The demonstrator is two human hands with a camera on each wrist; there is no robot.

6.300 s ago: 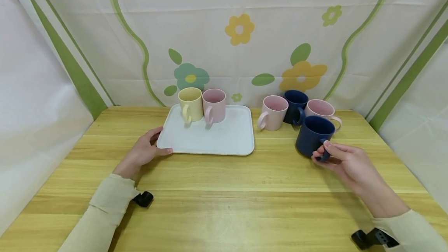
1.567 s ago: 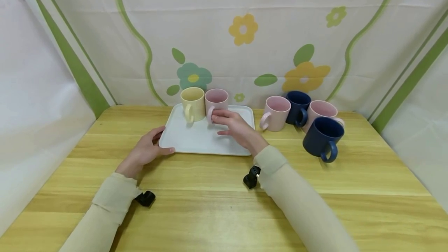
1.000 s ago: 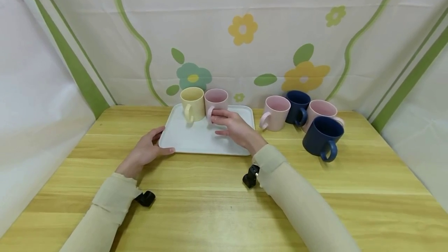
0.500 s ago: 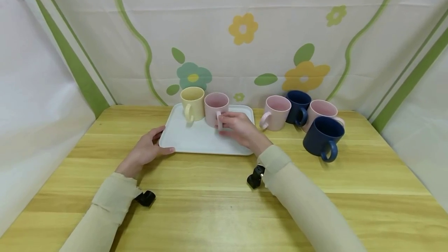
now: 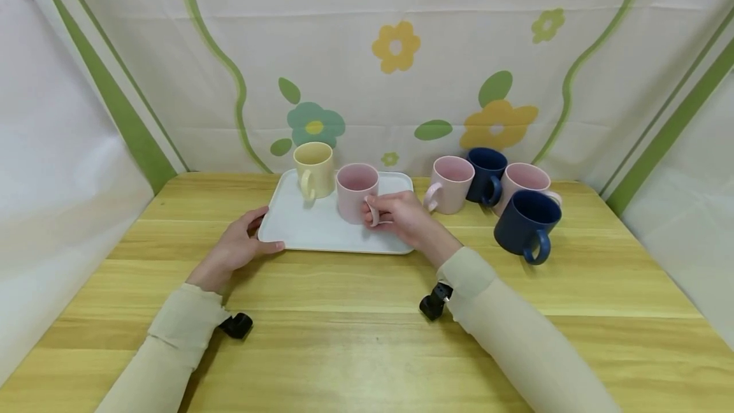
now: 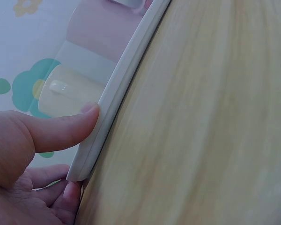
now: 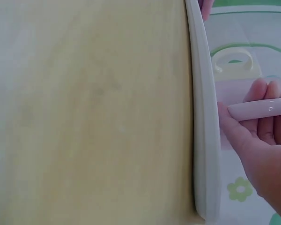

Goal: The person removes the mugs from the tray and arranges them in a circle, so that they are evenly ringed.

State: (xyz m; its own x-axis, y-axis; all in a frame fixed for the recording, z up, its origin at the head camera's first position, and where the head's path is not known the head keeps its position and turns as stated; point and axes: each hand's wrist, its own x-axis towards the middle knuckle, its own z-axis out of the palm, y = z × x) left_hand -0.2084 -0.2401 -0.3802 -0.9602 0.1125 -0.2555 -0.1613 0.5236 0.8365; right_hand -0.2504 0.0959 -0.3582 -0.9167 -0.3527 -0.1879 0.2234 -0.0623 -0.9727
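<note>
A white tray [image 5: 309,234] lies on the wooden table with a yellow mug [image 5: 315,167] at its back left. My right hand [image 5: 407,218] grips the handle of a pink mug [image 5: 352,199], which is upright over the tray's middle; whether its base touches the tray I cannot tell. In the right wrist view the fingers of my right hand [image 7: 267,150] are curled round the handle [image 7: 257,109]. My left hand [image 5: 232,247] holds the tray's front left corner. The left wrist view shows the thumb of my left hand [image 6: 33,154] on the tray's rim [image 6: 107,108], other fingers beyond the corner.
Right of the tray stand a pink mug [image 5: 450,193], a dark blue mug [image 5: 484,167], another pink mug [image 5: 524,177] and a nearer dark blue mug [image 5: 522,228]. A patterned curtain [image 5: 321,50] hangs behind the table [image 5: 355,336].
The near blue mug was released at the right. My right hand moved to the tray, took the pink mug's handle and brought that mug forward and slightly right, away from the yellow mug. My left hand stayed.
</note>
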